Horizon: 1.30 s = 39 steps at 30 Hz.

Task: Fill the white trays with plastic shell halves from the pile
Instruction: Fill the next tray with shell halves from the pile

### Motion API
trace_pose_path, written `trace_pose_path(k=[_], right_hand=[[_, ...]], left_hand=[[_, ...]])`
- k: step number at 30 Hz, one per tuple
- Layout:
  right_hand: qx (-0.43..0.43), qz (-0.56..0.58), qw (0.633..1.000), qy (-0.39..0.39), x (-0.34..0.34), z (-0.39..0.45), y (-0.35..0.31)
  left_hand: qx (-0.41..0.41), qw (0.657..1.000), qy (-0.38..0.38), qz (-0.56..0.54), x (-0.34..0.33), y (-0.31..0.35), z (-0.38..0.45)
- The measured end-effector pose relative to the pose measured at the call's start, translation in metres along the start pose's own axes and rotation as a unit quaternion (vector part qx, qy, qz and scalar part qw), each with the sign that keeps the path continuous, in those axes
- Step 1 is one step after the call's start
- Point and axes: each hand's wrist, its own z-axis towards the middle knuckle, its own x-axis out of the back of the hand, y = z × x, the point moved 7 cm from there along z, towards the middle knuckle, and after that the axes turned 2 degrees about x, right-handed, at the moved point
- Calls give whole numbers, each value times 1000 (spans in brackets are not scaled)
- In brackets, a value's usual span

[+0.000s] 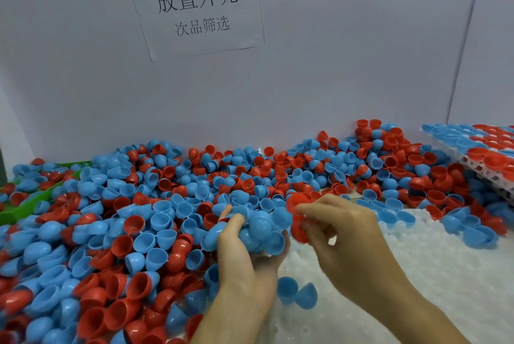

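Note:
A big pile of red and blue plastic shell halves point(144, 204) covers the table from the left edge to the back right. My left hand point(244, 257) cups a handful of blue shell halves point(258, 229) at the pile's near edge. My right hand point(342, 229) pinches red shell halves point(299, 214) right beside that handful. A white tray point(417, 274) with bumps lies under my right arm. A few blue halves point(389, 212) sit along its far edge, and two loose blue halves point(296, 292) lie on it near my left wrist.
Filled white trays point(489, 154) of red and blue halves are stacked at the far right. A green bin point(25, 204) is half buried at the left. A white wall with a paper sign point(194, 6) closes off the back.

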Motion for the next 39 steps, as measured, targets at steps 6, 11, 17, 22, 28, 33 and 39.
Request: trace_pose_path(k=[6,11,17,22,28,33,39], right_hand=[[-125,150,980,44,31,8,33],[-217,230,949,-9,26,6,49],[-273,352,895,-17,28,2,61],[-294,471,832,-16,31,3,70],[-279,644,712,24,38,6,70],[-279,642,706,110,72,7,87],[-302,542,768,159,136,11,119]], left_hand=[[-45,999,-2,4,1,16,3],[-64,998,-8,-7,2,25,4],[-77,997,-9,-6,5,32,8],[-88,996,-11,-4,5,32,8],[-89,996,-21,16,4,32,7],[-84,996,-28,27,4,31,7],[-75,997,-24,27,5,27,9]])
